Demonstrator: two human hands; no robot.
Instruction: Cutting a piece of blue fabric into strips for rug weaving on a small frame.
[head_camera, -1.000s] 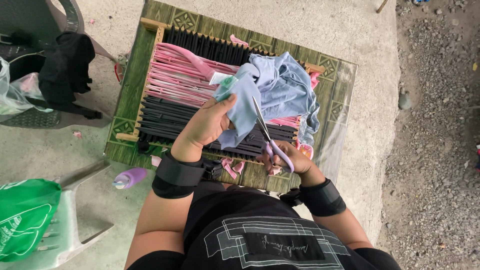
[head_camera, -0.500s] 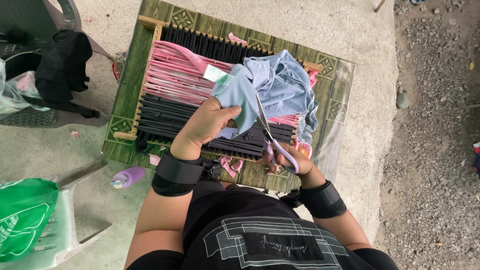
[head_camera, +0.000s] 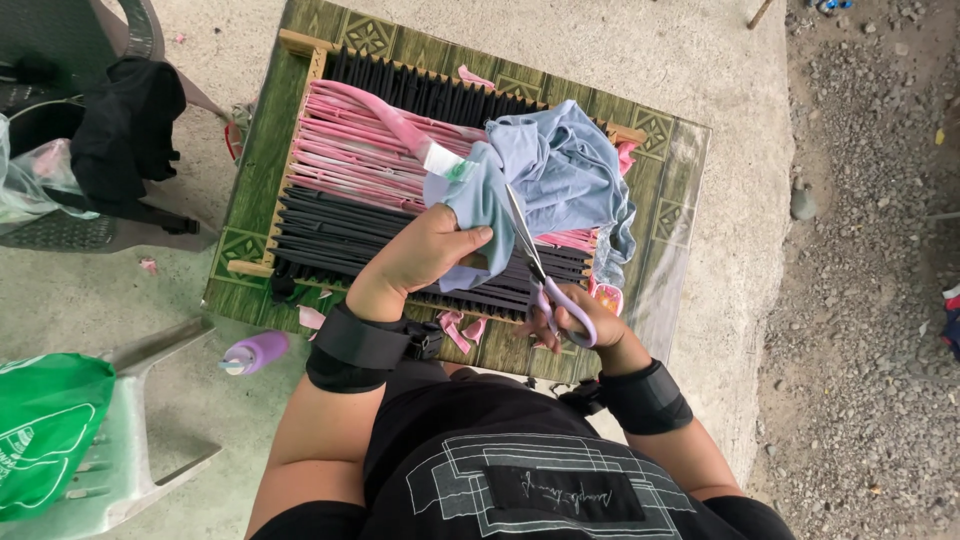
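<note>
Left hand (head_camera: 425, 255) in a closed grip, right hand (head_camera: 575, 322) curled, both forearms extended forward.

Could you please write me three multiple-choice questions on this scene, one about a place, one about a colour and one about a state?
1. Where does the purple bottle lie?
A. on the ground left of the person
B. on the frame
C. on the gravel

2. What colour is the cloth being cut?
A. green
B. light blue
C. black

3. How is the cloth held?
A. lying loose, untouched
B. gripped by the left hand while the right hand works the scissors
C. pinned under a chair

Answers:
1 A, it rests on concrete beside the left forearm.
2 B, it is pale blue against pink and black strips.
3 B, the fingers pinch it beside the blades.
</note>
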